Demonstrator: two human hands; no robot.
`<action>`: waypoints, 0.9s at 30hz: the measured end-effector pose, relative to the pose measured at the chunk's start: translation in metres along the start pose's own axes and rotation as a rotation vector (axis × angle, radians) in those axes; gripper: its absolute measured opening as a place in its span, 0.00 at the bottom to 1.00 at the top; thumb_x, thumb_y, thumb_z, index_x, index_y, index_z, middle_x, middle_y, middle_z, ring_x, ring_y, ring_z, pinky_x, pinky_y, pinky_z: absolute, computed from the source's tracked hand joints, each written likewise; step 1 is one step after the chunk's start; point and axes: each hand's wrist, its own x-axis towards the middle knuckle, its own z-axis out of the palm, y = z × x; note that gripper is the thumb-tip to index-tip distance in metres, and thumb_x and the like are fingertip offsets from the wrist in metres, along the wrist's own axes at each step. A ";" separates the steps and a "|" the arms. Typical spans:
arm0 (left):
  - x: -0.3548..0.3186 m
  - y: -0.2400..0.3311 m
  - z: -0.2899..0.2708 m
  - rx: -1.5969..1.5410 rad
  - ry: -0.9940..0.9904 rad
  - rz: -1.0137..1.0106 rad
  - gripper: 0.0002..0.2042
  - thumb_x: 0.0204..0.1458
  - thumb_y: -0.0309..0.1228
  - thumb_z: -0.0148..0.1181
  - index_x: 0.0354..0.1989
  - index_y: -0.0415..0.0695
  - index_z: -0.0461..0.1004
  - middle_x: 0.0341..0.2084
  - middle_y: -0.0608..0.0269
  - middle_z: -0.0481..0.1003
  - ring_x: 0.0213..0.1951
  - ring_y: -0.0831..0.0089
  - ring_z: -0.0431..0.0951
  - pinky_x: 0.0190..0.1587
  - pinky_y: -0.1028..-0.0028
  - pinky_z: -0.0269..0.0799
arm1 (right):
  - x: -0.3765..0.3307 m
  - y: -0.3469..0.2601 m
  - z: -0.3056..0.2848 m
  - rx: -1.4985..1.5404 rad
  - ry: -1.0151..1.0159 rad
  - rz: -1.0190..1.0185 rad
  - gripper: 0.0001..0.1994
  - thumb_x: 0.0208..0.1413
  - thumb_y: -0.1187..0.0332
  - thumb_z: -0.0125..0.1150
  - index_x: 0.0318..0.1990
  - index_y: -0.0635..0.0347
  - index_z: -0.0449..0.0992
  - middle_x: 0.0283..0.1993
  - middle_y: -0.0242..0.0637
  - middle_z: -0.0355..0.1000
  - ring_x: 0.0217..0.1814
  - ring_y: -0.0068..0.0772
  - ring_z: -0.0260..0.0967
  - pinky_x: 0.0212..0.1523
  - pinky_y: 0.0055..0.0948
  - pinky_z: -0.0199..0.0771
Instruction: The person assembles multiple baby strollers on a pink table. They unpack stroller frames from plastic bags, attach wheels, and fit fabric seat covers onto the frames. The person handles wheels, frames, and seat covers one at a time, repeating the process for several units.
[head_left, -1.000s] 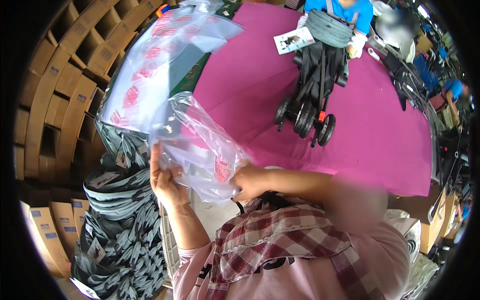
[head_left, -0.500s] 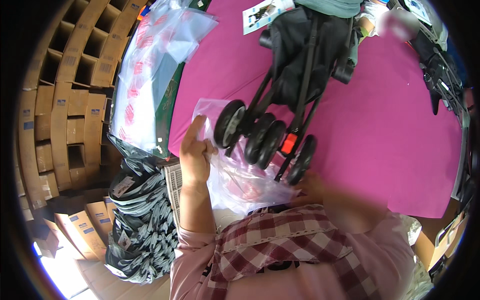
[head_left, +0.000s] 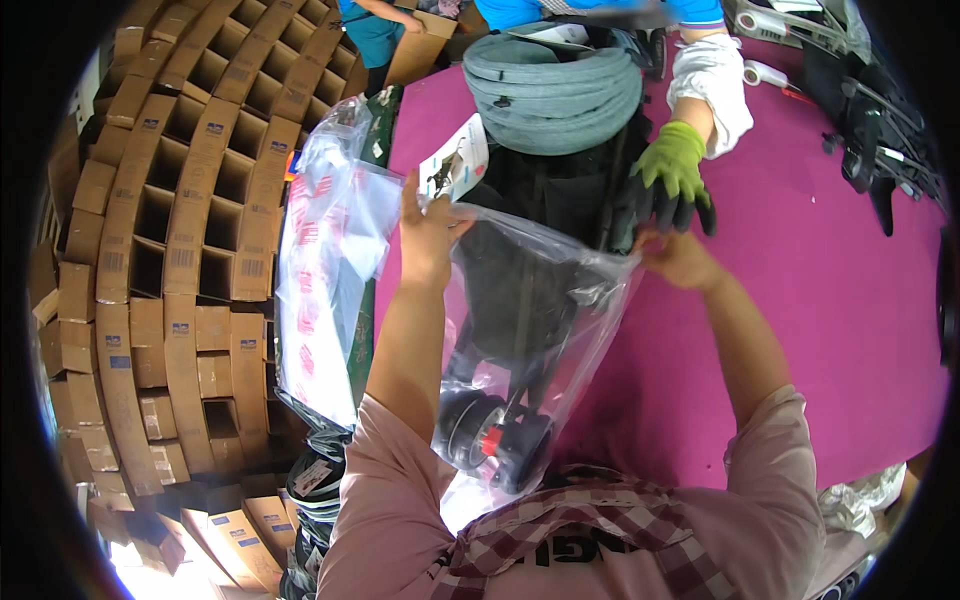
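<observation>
A folded black stroller (head_left: 545, 215) with a grey rolled canopy lies on the magenta table (head_left: 820, 330), its wheels (head_left: 495, 440) toward me. A clear plastic bag (head_left: 530, 320) is drawn over the wheel end and most of the frame. My left hand (head_left: 428, 235) grips the bag's left edge near the top. My right hand (head_left: 680, 258) grips the bag's right edge. Across the table, another person's hand in a green and black glove (head_left: 672, 180) rests on the stroller beside my right hand.
A stack of clear bags with red print (head_left: 325, 290) hangs at the table's left edge. Folded cardboard boxes (head_left: 170, 250) are piled at the left. A leaflet (head_left: 455, 170) lies by the stroller. Black stroller parts (head_left: 880, 150) sit at the table's far right.
The bag, held near my chest a second ago, now covers the stroller's wheels and frame. Both my hands have stretched forward along the stroller. The gloved hand has come into view.
</observation>
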 end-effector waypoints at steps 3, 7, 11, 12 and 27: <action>-0.026 -0.004 -0.018 0.240 -0.099 0.194 0.34 0.57 0.19 0.52 0.72 0.42 0.45 0.54 0.50 0.68 0.42 0.65 0.80 0.40 0.70 0.79 | 0.035 0.041 -0.063 -0.109 0.586 -0.065 0.04 0.53 0.80 0.56 0.36 0.66 0.75 0.33 0.36 0.76 0.34 0.28 0.71 0.38 0.28 0.72; -0.088 -0.011 -0.082 0.771 -0.146 0.466 0.30 0.55 0.21 0.56 0.67 0.37 0.56 0.60 0.42 0.66 0.59 0.51 0.69 0.49 0.64 0.75 | 0.009 0.067 -0.024 -0.273 1.047 0.117 0.08 0.62 0.69 0.58 0.41 0.66 0.73 0.34 0.37 0.75 0.35 0.24 0.70 0.38 0.26 0.71; -0.160 -0.019 -0.144 0.832 -0.015 0.363 0.25 0.57 0.24 0.55 0.64 0.38 0.62 0.61 0.39 0.62 0.63 0.47 0.64 0.58 0.60 0.67 | -0.097 0.040 0.126 0.444 0.437 0.626 0.24 0.63 0.44 0.51 0.43 0.60 0.74 0.35 0.36 0.76 0.34 0.25 0.73 0.32 0.28 0.74; -0.162 -0.022 -0.155 0.895 -0.011 0.418 0.24 0.58 0.25 0.55 0.63 0.38 0.63 0.61 0.39 0.62 0.63 0.47 0.64 0.60 0.59 0.65 | -0.132 0.060 0.165 0.717 0.329 0.741 0.33 0.58 0.34 0.49 0.42 0.61 0.75 0.34 0.37 0.77 0.35 0.29 0.76 0.35 0.32 0.76; -0.229 -0.092 -0.302 0.370 -0.140 0.325 0.23 0.59 0.30 0.57 0.62 0.37 0.65 0.62 0.39 0.60 0.63 0.46 0.64 0.58 0.59 0.69 | -0.122 -0.118 0.213 0.195 0.217 0.727 0.27 0.61 0.52 0.59 0.57 0.67 0.70 0.51 0.37 0.74 0.50 0.32 0.72 0.51 0.34 0.72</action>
